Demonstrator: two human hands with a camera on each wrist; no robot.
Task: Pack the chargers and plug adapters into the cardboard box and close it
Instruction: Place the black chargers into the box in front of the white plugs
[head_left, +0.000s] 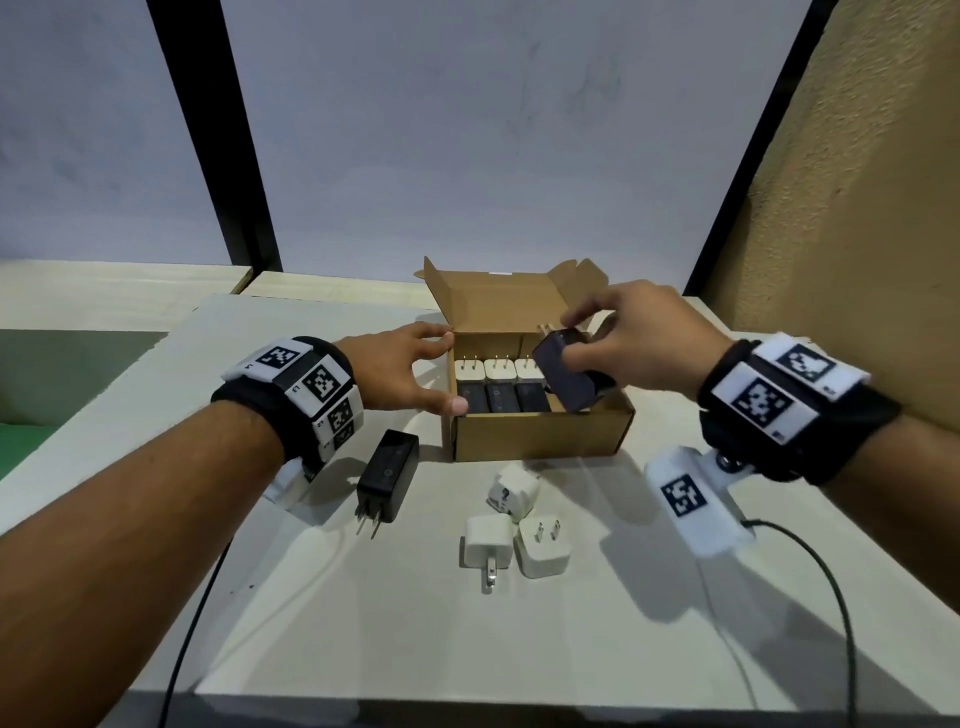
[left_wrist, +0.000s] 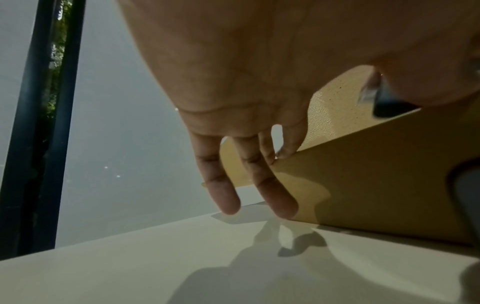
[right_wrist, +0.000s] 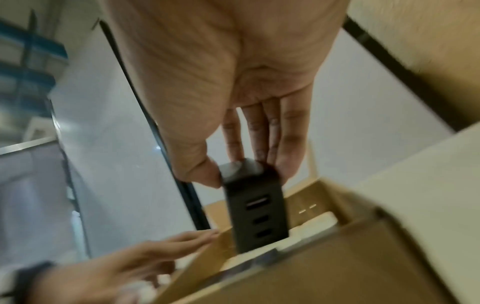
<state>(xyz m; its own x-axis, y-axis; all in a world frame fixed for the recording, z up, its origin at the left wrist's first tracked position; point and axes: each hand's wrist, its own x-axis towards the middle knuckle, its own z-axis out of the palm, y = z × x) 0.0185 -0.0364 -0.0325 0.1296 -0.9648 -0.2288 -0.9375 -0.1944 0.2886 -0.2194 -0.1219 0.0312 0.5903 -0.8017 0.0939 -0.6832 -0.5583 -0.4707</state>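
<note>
Right hand (head_left: 636, 338) pinches a black charger (head_left: 569, 371) between thumb and fingers, holding it tilted over the right end of the open box (head_left: 540, 434); in the right wrist view its port face (right_wrist: 258, 216) points toward the wrist and its lower end dips below the box rim. Left hand (head_left: 402, 366) lies spread against the left wall of the box, fingers straight, thumb at the near corner, fingertips (left_wrist: 284, 207) touching the cardboard close above the table (head_left: 322, 597). Between the hands, the box holds a far row of white adapters (head_left: 498, 368), prongs up, and a near row of black chargers (head_left: 501, 397); the lid flap (head_left: 498, 301) stands up behind. Just below the left wrist lies another black charger (head_left: 388, 475), prongs toward the person. Nearer the person than the box, between the two forearms, sit three white adapters (head_left: 511, 525), close together. A cable (head_left: 831, 571) runs under the right forearm.
</note>
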